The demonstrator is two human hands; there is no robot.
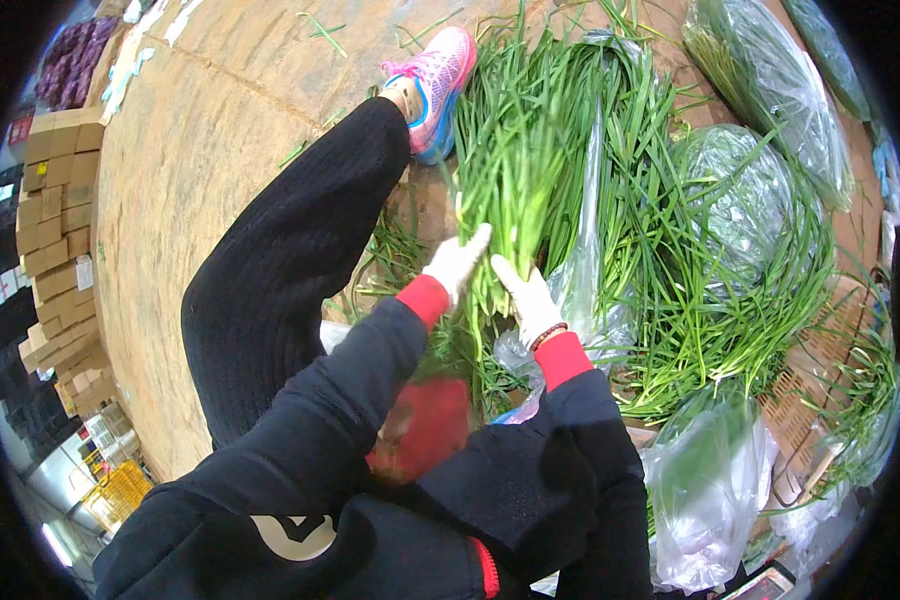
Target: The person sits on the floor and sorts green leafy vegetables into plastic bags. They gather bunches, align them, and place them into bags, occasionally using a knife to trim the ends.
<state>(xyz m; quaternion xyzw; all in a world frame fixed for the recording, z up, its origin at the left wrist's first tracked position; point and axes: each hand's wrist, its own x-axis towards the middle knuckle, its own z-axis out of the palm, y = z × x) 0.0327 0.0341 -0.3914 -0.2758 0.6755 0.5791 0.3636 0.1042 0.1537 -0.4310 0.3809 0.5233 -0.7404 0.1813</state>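
Observation:
Both hands wear thin white gloves. My right hand [526, 294] grips the pale lower end of a bunch of long green leaves, likely garlic chives [523, 172], whose tips fan away from me and look blurred. My left hand [459, 261] is at the bunch's left side, its fingers extended towards the stalks; whether it grips any is unclear. A large pile of the same greens [615, 165] lies beyond and to the right, with clear plastic film [591, 217] among it. Loose stalks hang below the hands.
At right are a round clear plastic bag [742, 195], long bagged greens [784, 90] and a brown slatted crate [802, 382]. Another plastic bag [701, 495] lies lower right. My pink shoe [439, 90] rests beside the pile. Cardboard boxes [60, 225] stand far left.

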